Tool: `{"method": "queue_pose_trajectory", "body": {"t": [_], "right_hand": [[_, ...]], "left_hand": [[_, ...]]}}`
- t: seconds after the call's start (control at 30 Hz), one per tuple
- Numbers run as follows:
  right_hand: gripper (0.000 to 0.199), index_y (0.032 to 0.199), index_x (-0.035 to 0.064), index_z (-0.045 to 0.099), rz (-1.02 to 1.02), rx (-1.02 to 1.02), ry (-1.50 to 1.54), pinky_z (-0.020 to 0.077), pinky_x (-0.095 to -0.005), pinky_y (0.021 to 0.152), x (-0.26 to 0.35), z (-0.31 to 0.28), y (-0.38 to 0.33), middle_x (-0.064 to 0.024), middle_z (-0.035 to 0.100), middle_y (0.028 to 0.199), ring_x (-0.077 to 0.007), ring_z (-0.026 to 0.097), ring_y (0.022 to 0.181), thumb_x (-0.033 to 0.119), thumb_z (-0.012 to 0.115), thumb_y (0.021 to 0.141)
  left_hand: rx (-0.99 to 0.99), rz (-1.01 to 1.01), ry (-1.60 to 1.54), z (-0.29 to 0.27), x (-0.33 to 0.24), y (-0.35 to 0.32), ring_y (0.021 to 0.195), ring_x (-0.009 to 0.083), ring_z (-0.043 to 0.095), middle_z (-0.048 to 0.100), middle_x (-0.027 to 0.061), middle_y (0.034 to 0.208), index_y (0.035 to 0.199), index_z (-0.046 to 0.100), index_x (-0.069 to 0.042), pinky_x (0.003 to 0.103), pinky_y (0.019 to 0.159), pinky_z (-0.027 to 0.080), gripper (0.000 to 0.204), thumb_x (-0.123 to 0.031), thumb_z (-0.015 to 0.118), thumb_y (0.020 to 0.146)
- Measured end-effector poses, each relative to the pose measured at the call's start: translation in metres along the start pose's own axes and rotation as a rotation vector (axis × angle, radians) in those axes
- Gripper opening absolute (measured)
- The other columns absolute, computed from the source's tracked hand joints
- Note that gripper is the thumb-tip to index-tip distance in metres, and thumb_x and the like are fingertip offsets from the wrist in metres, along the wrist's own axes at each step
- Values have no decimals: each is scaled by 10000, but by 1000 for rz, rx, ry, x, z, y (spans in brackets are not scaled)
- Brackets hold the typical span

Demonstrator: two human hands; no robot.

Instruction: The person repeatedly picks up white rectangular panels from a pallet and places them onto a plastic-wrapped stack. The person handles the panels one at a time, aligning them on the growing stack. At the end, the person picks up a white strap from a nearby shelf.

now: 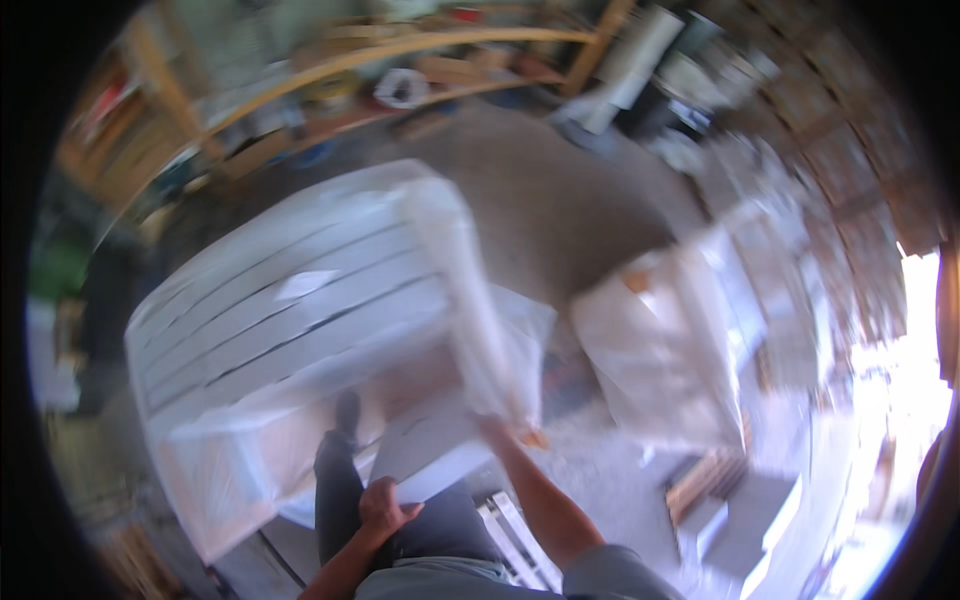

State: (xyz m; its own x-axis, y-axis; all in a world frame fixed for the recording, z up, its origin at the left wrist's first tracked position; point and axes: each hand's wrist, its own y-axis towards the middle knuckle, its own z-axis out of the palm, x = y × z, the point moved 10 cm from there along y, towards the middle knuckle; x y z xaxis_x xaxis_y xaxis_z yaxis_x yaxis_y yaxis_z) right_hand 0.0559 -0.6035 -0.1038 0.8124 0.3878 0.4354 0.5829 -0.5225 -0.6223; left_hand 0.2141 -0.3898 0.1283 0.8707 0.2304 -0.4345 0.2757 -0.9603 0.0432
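A pale grey-white flat box (pixel 425 445) is in front of my legs, low over the near side of a large stack. My left hand (pixel 382 510) is closed on its near left corner, with the thumb along the edge. My right hand (pixel 493 432) reaches to the box's right side, beside hanging clear plastic wrap (pixel 465 290); motion smears its fingers. Just beyond is a plastic-wrapped stack of long white boxes (pixel 290 300), with a small white paper (pixel 305 285) on top.
Another wrapped stack (pixel 655 350) stands to the right. Nearer are a grey box (pixel 755 520) and a slatted wooden pallet (pixel 700 485). A white slatted piece (pixel 520 540) lies by my right forearm. Wooden shelves (pixel 400 50) hold goods at the back; brown cartons (pixel 840 160) are piled far right.
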Motion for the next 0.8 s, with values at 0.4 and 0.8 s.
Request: {"method": "queue_pose_trajectory", "body": {"t": [0.4,0.8], "right_hand": [[354,848,2,666,395,-135,203,502,-449,763,17,-55,-25,-218,650,961,-363,636,914,289,459,846],[519,951,-4,679,500,56,559,465,-372,648,-2,-58,-67,-116,650,802,-234,595,741,484,646,781]], "left_hand": [[293,81,-6,53,30,-17,906,392,548,515,221,1063,1156,427,31,437,751,467,656,-465,638,781],[913,-1305,-985,183,133,-91,811,248,615,646,173,894,1030,641,14,358,695,490,293,-211,485,926]]}}
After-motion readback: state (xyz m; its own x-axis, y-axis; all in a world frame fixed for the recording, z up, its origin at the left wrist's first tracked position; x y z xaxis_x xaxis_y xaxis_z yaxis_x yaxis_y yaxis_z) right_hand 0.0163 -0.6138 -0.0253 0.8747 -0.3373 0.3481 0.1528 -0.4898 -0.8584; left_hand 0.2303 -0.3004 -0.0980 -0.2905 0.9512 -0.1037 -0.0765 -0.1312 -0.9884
